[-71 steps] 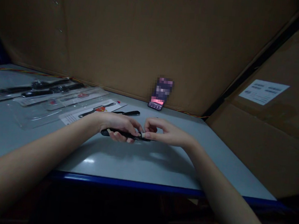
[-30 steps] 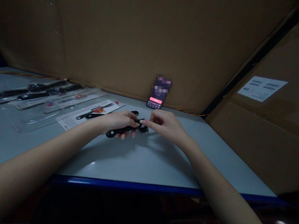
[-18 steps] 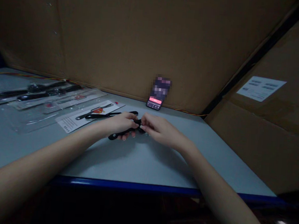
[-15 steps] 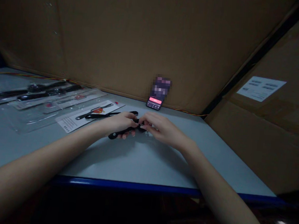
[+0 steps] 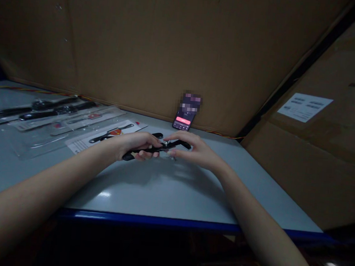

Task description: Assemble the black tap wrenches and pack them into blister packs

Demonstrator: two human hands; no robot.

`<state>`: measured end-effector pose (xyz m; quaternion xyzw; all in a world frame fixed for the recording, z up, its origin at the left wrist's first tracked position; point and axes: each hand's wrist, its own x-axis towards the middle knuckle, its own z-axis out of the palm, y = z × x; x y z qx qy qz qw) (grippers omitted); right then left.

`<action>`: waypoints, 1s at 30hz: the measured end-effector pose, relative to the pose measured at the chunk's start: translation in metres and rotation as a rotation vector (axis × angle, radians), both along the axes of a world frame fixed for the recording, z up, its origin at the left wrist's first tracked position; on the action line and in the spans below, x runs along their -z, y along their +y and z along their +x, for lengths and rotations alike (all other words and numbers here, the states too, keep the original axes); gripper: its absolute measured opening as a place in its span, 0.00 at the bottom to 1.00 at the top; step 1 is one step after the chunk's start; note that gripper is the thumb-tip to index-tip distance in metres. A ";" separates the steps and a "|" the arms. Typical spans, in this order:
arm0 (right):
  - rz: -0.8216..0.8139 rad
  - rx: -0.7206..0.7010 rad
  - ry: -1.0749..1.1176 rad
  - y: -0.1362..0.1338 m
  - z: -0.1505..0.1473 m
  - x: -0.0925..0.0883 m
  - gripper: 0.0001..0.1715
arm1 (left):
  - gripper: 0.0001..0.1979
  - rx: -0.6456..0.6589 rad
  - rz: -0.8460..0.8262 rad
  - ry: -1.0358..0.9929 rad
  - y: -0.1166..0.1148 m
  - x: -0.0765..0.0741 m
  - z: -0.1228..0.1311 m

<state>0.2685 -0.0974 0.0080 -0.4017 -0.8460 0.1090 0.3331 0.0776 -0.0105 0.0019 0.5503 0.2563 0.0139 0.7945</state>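
The black-handled tool [image 5: 153,149] is held up over the near middle of the grey surface [image 5: 160,193], lying almost level between the two hands. The left hand [image 5: 137,143] is wrapped around its handle, thumb on top and fingers curled beneath, with the rounded butt [image 5: 128,156] sticking out past the palm. The right hand [image 5: 203,152] is at the other end, thumb and forefinger parted around the silvery fitting [image 5: 166,143]; in this dim light I can't tell whether they actually pinch it. A bent black arm [image 5: 182,143] runs up against the right fingers.

It should handle as a light, stiff piece, easily carried in one hand. The handle looks smooth, so it may turn a little in a loose hold; the full wrap the left hand has suits it. The shiny fitting is likely hard and slicker, best taken between fingertip and thumb. Nothing about it suggests fragility, unlike the thin clear plastic packaging [image 5: 37,143] to the left, which would probably bend or crease.
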 end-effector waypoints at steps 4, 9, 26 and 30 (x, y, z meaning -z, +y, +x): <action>-0.065 0.008 0.065 0.004 0.000 0.004 0.10 | 0.06 0.070 -0.060 -0.013 0.009 0.005 0.000; -0.155 -0.037 0.103 0.003 0.000 0.002 0.12 | 0.11 0.143 -0.105 -0.014 0.008 0.005 -0.001; -0.175 -0.024 0.177 0.002 -0.005 0.002 0.15 | 0.14 0.221 -0.138 0.007 0.008 0.005 -0.004; -0.177 -0.014 0.178 0.002 -0.005 0.002 0.11 | 0.08 0.137 -0.117 0.060 -0.002 -0.006 -0.005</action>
